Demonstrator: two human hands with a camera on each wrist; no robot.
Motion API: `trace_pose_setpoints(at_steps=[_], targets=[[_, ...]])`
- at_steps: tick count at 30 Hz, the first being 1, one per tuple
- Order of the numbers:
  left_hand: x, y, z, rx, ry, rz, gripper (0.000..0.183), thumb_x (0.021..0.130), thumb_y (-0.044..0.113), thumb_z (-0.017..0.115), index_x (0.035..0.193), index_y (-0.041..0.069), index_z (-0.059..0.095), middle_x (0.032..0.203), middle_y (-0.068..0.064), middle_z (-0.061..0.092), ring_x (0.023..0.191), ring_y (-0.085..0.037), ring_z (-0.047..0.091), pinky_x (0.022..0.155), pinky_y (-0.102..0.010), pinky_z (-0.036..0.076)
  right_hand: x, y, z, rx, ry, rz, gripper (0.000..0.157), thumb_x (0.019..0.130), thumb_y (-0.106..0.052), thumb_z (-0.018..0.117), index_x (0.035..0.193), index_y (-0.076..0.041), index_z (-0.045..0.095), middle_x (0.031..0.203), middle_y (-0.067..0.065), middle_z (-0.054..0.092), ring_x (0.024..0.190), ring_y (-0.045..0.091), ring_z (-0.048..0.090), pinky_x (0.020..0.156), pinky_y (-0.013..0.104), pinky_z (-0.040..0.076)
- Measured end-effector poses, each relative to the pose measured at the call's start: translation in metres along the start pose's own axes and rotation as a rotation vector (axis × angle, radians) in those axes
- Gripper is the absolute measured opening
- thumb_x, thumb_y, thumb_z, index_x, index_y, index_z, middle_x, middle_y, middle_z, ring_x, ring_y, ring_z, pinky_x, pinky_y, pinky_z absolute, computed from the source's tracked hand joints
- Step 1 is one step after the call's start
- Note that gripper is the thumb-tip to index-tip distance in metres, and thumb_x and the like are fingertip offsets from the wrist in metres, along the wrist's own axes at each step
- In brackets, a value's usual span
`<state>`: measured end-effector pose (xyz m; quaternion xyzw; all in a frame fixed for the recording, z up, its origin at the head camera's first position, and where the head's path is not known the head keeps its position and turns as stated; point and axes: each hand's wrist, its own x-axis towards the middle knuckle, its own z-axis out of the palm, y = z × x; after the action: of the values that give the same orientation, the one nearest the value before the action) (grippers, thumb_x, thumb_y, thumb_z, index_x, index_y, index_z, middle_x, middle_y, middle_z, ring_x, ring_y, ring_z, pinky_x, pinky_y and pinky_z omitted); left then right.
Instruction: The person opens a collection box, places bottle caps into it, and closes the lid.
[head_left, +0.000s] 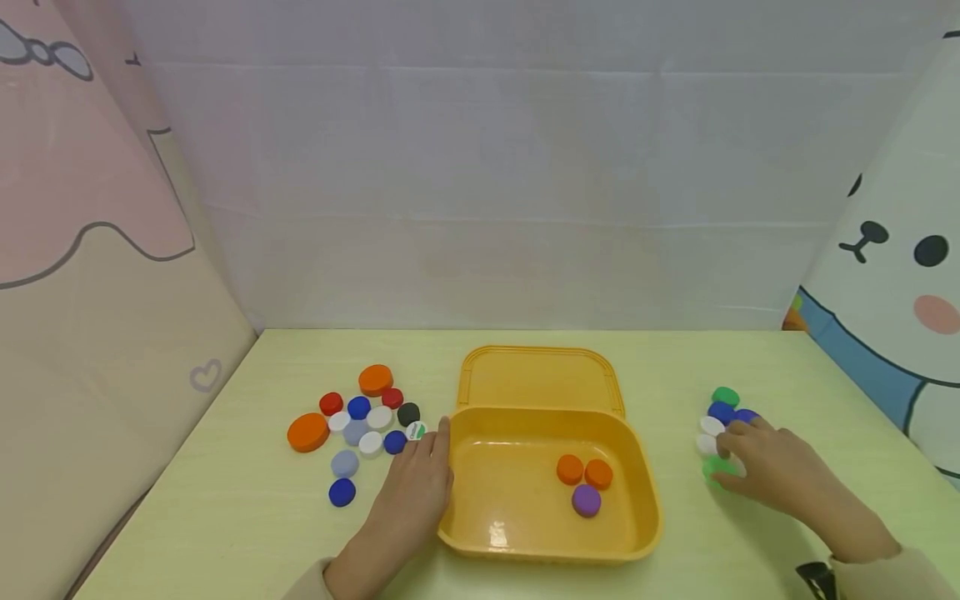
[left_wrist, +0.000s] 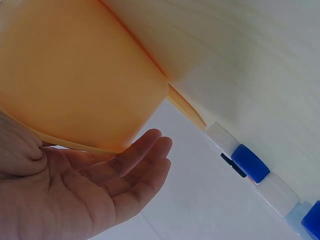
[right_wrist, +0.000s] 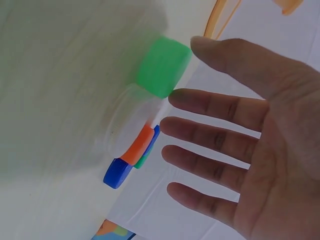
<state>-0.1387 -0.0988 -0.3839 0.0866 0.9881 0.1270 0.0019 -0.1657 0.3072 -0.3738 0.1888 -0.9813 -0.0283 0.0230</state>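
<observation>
In the head view my left hand [head_left: 422, 479] rests along the left rim of a yellow plastic box [head_left: 517, 546], fingers fairly straight. The left wrist view shows the palm and thumb [left_wrist: 20, 147] at the box's edge. Inside the box lie two orange bottle caps [head_left: 570, 469] and a purple cap [head_left: 587, 501]. At the right, my right hand [head_left: 783, 467] reaches over a small group of caps. Its thumb and index finger are at a light green cap [right_wrist: 164, 67], spread apart; whether they press it is unclear. White caps [head_left: 711, 427] and blue caps [head_left: 722, 412] lie beside it.
A yellow lid [head_left: 540, 379] lies behind the box. Left of the box is a loose cluster of caps, including large orange caps [head_left: 307, 432], red caps [head_left: 331, 404] and a black cap [head_left: 408, 414]. A pale curtain [head_left: 480, 208] hangs behind the table.
</observation>
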Motion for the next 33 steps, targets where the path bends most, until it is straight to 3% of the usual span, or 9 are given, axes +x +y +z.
trace_pose_setpoints(at_steps=[10, 18, 25, 33], targets=[[0.000, -0.001, 0.002, 0.009, 0.020, 0.015, 0.054, 0.092, 0.017, 0.050, 0.141, 0.004, 0.030, 0.126, -0.014, 0.051, 0.109, -0.030, 0.050, 0.097, -0.043, 0.042, 0.000, 0.003, 0.004, 0.007, -0.041, 0.010, 0.029, 0.063, -0.034, 0.079, 0.080, -0.015, 0.063, 0.085, -0.002, 0.057, 0.079, 0.021, 0.052, 0.058, 0.037, 0.044], [0.000, 0.000, 0.001, -0.006, 0.002, 0.000, 0.055, 0.092, 0.017, 0.050, 0.142, 0.005, 0.029, 0.128, -0.014, 0.050, 0.111, -0.030, 0.049, 0.098, -0.043, 0.041, 0.000, 0.003, 0.008, 0.003, -0.052, 0.007, 0.031, 0.064, -0.034, 0.078, 0.082, -0.014, 0.065, 0.085, -0.002, 0.057, 0.078, 0.020, 0.050, 0.059, 0.037, 0.044], [0.000, 0.001, 0.000, -0.011, -0.010, -0.015, 0.055, 0.092, 0.018, 0.049, 0.142, 0.006, 0.029, 0.128, -0.013, 0.050, 0.112, -0.029, 0.048, 0.099, -0.042, 0.041, 0.001, 0.000, 0.001, -0.016, 0.004, -0.012, 0.034, 0.062, -0.036, 0.079, 0.082, -0.015, 0.063, 0.083, -0.003, 0.055, 0.077, 0.019, 0.050, 0.056, 0.032, 0.041], [0.000, 0.000, 0.000, -0.003, 0.000, -0.003, 0.054, 0.092, 0.017, 0.049, 0.142, 0.005, 0.029, 0.128, -0.014, 0.050, 0.112, -0.030, 0.049, 0.098, -0.042, 0.041, 0.004, -0.012, -0.015, -0.046, 0.125, -0.094, 0.034, 0.063, -0.036, 0.079, 0.084, -0.015, 0.063, 0.086, -0.002, 0.056, 0.075, 0.019, 0.052, 0.055, 0.030, 0.039]])
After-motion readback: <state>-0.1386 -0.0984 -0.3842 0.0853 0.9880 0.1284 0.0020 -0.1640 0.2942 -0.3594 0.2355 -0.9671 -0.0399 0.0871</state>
